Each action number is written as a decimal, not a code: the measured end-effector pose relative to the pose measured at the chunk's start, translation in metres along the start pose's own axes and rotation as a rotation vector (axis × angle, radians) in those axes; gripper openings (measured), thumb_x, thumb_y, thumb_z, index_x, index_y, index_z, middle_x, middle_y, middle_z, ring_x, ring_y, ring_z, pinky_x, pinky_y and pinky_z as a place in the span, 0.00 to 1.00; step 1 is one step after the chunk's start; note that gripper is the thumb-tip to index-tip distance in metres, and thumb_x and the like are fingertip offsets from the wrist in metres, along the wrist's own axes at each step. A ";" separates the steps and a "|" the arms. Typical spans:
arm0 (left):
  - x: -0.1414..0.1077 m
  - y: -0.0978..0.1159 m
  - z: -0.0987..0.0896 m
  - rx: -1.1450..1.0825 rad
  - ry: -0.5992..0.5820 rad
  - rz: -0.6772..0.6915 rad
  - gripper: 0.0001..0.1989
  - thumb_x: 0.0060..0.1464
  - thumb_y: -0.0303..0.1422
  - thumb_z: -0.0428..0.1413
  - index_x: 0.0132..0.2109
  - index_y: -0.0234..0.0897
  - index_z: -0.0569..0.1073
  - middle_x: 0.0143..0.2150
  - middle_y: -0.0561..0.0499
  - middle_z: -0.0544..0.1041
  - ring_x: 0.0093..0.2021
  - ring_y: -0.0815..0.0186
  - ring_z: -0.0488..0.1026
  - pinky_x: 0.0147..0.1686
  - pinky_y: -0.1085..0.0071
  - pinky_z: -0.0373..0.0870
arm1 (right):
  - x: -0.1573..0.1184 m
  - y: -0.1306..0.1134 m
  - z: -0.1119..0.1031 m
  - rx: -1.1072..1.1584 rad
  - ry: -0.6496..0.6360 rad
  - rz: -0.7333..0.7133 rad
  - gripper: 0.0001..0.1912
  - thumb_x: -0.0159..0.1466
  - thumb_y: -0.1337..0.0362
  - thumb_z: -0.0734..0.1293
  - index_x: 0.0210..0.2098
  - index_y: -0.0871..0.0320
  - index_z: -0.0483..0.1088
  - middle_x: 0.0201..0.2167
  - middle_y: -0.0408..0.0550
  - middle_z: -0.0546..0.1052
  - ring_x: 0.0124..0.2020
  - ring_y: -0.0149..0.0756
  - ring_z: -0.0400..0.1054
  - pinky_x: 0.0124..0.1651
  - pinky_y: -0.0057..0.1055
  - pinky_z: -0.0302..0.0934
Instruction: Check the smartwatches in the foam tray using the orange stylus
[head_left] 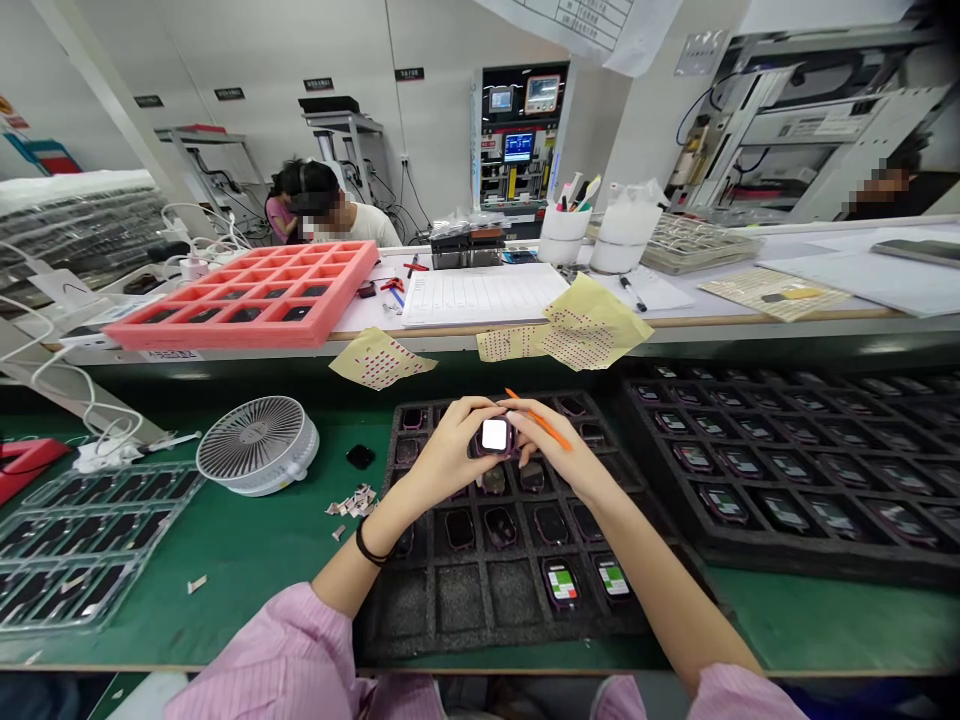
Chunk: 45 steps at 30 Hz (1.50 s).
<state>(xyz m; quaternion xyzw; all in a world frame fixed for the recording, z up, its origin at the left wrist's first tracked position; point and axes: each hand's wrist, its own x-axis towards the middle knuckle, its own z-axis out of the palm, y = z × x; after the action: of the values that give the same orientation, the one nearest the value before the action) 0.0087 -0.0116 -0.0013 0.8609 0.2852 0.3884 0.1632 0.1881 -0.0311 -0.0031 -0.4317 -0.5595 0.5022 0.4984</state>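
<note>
Between both hands, above a black foam tray (pixel 459 600), is a smartwatch body (pixel 495 436) with its screen lit plain white. The fingers and thumb of my left hand (pixel 455 440) close around its left side. My right hand (pixel 551 440) grips the watch's right edge and also has a thin orange stick (pixel 541 418) lying across its fingers. Below, the tray's compartments carry several dark watch bodies. Two in the front row are lit green and white, one being this watch body (pixel 561 584). Some front-left compartments show bare foam.
Right of the tray is another black foam tray (pixel 705 545) filled with watches. At left stand a white fan (pixel 259 445), a clear plastic tray (pixel 90 540) of dark parts and scattered small strips (pixel 352 502). A pink foam tray (pixel 240 290) rests on the shelf; people sit beyond it.
</note>
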 end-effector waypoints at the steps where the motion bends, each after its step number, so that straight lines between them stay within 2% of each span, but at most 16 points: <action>1: 0.000 -0.002 0.001 0.032 -0.014 0.012 0.23 0.51 0.26 0.60 0.55 0.39 0.68 0.52 0.43 0.70 0.53 0.57 0.68 0.53 0.57 0.67 | -0.001 0.000 0.001 -0.038 -0.005 -0.007 0.21 0.59 0.53 0.67 0.49 0.56 0.71 0.36 0.47 0.73 0.26 0.29 0.69 0.24 0.28 0.69; 3: -0.001 -0.006 0.002 0.091 -0.030 0.026 0.23 0.50 0.25 0.60 0.54 0.38 0.68 0.52 0.42 0.71 0.52 0.56 0.69 0.51 0.57 0.68 | -0.004 0.000 0.003 -0.103 -0.031 -0.018 0.23 0.58 0.55 0.68 0.52 0.55 0.70 0.41 0.48 0.73 0.25 0.28 0.69 0.27 0.30 0.71; 6: -0.001 -0.006 0.000 0.130 -0.008 0.040 0.22 0.48 0.26 0.62 0.51 0.36 0.70 0.49 0.42 0.73 0.49 0.56 0.71 0.49 0.57 0.69 | -0.007 -0.005 0.003 -0.091 -0.088 -0.023 0.25 0.57 0.59 0.70 0.53 0.54 0.69 0.42 0.48 0.74 0.25 0.28 0.70 0.28 0.30 0.71; 12: 0.001 0.007 -0.009 0.007 0.123 0.115 0.22 0.48 0.32 0.64 0.50 0.37 0.71 0.47 0.44 0.75 0.47 0.59 0.72 0.47 0.62 0.70 | -0.006 -0.012 -0.004 0.221 -0.287 0.037 0.19 0.56 0.63 0.72 0.48 0.53 0.73 0.41 0.47 0.77 0.40 0.33 0.72 0.43 0.30 0.70; 16: 0.001 0.012 -0.009 -0.012 0.134 0.194 0.20 0.48 0.33 0.65 0.49 0.38 0.71 0.46 0.44 0.76 0.48 0.59 0.72 0.49 0.60 0.69 | -0.004 -0.006 -0.006 0.331 -0.370 0.101 0.18 0.54 0.61 0.74 0.44 0.56 0.76 0.38 0.46 0.78 0.36 0.31 0.72 0.39 0.26 0.68; 19: -0.001 0.011 -0.007 -0.042 0.105 0.202 0.22 0.48 0.32 0.65 0.50 0.38 0.70 0.48 0.44 0.76 0.50 0.59 0.72 0.51 0.59 0.68 | -0.002 -0.003 -0.006 0.333 -0.335 0.072 0.19 0.50 0.61 0.76 0.41 0.57 0.77 0.35 0.46 0.78 0.34 0.31 0.71 0.35 0.25 0.66; 25: -0.002 0.008 -0.008 -0.057 0.042 0.176 0.25 0.49 0.31 0.64 0.54 0.39 0.69 0.52 0.44 0.76 0.53 0.59 0.71 0.54 0.59 0.67 | -0.005 -0.007 -0.002 0.265 -0.304 0.051 0.20 0.50 0.61 0.76 0.43 0.56 0.76 0.36 0.47 0.78 0.36 0.35 0.71 0.38 0.30 0.66; 32: -0.001 0.009 -0.006 -0.059 0.077 0.203 0.25 0.47 0.29 0.65 0.53 0.39 0.71 0.51 0.44 0.77 0.53 0.58 0.73 0.52 0.59 0.68 | -0.010 -0.011 0.007 0.286 -0.246 0.062 0.19 0.48 0.63 0.76 0.40 0.55 0.76 0.34 0.45 0.78 0.37 0.36 0.71 0.41 0.32 0.65; 37: -0.002 0.010 -0.003 -0.045 0.106 0.231 0.22 0.49 0.30 0.63 0.52 0.39 0.72 0.50 0.44 0.78 0.52 0.58 0.74 0.53 0.59 0.68 | -0.012 -0.010 0.008 0.277 -0.244 0.028 0.24 0.48 0.64 0.76 0.46 0.55 0.75 0.36 0.45 0.78 0.37 0.36 0.72 0.43 0.33 0.66; 41: -0.001 0.010 -0.009 -0.003 0.125 0.238 0.23 0.49 0.33 0.64 0.53 0.39 0.71 0.51 0.44 0.78 0.54 0.57 0.72 0.53 0.59 0.68 | -0.011 -0.015 0.001 0.274 -0.288 0.005 0.22 0.54 0.59 0.74 0.48 0.56 0.74 0.40 0.49 0.78 0.41 0.38 0.73 0.44 0.34 0.68; 43: -0.001 0.010 -0.016 0.022 0.160 0.225 0.24 0.48 0.33 0.64 0.53 0.39 0.71 0.51 0.43 0.77 0.55 0.57 0.72 0.53 0.58 0.68 | -0.010 -0.020 -0.005 0.299 -0.221 -0.045 0.21 0.61 0.53 0.68 0.50 0.56 0.72 0.41 0.51 0.79 0.41 0.39 0.74 0.44 0.36 0.69; 45: 0.000 0.010 -0.022 0.045 0.183 0.202 0.24 0.48 0.34 0.65 0.53 0.39 0.71 0.51 0.43 0.77 0.54 0.57 0.72 0.52 0.59 0.68 | -0.010 -0.026 -0.010 0.308 -0.103 -0.145 0.24 0.65 0.47 0.61 0.51 0.56 0.72 0.40 0.51 0.79 0.39 0.39 0.75 0.42 0.38 0.70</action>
<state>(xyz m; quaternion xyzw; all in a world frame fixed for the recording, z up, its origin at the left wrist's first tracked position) -0.0041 -0.0183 0.0176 0.8498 0.2193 0.4730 0.0770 0.1993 -0.0427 0.0214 -0.2824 -0.5304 0.5663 0.5641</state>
